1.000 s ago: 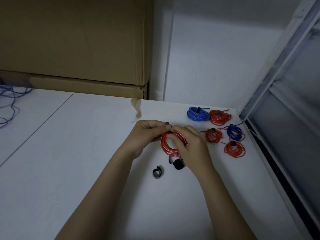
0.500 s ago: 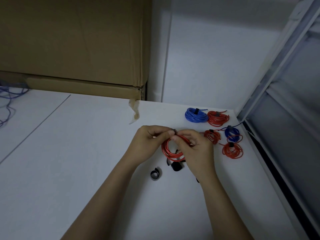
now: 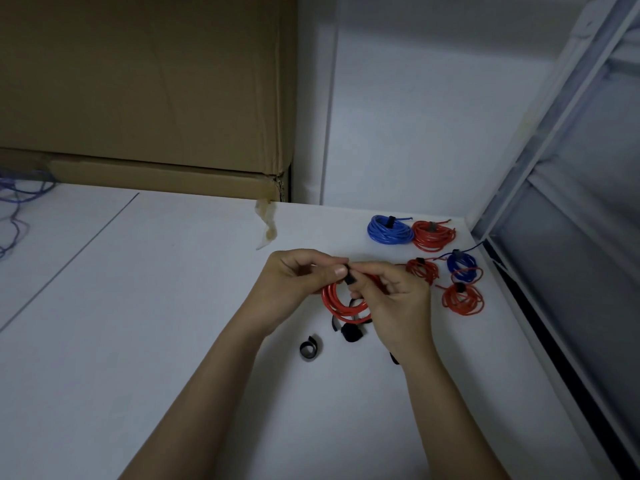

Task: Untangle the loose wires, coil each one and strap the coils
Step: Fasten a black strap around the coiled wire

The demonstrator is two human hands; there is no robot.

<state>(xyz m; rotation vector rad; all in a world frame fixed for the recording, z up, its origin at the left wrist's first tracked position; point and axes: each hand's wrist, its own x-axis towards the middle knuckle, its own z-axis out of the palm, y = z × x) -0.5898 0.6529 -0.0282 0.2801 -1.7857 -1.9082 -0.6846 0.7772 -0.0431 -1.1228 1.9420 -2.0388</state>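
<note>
Above the white table I hold a red wire coil (image 3: 341, 303) between both hands. My left hand (image 3: 291, 289) pinches its top. My right hand (image 3: 394, 299) grips the coil's right side and pinches a black strap (image 3: 350, 277) wrapped over the top of the coil. Several strapped coils lie at the back right: a blue coil (image 3: 389, 230), a red coil (image 3: 433, 235), a small red coil (image 3: 422, 270), a small blue coil (image 3: 460, 266) and another red coil (image 3: 462, 299). Loose black straps (image 3: 309, 348) lie on the table under my hands.
A large cardboard box (image 3: 145, 98) stands along the back left, with torn tape (image 3: 266, 223) hanging at its corner. Tangled blue wire (image 3: 14, 209) lies at the far left edge. A window frame (image 3: 554, 168) borders the table (image 3: 138, 323) on the right.
My hands have shifted slightly, with the fingertips working the black strap at the top of the red coil. The coil stays held between both hands.
</note>
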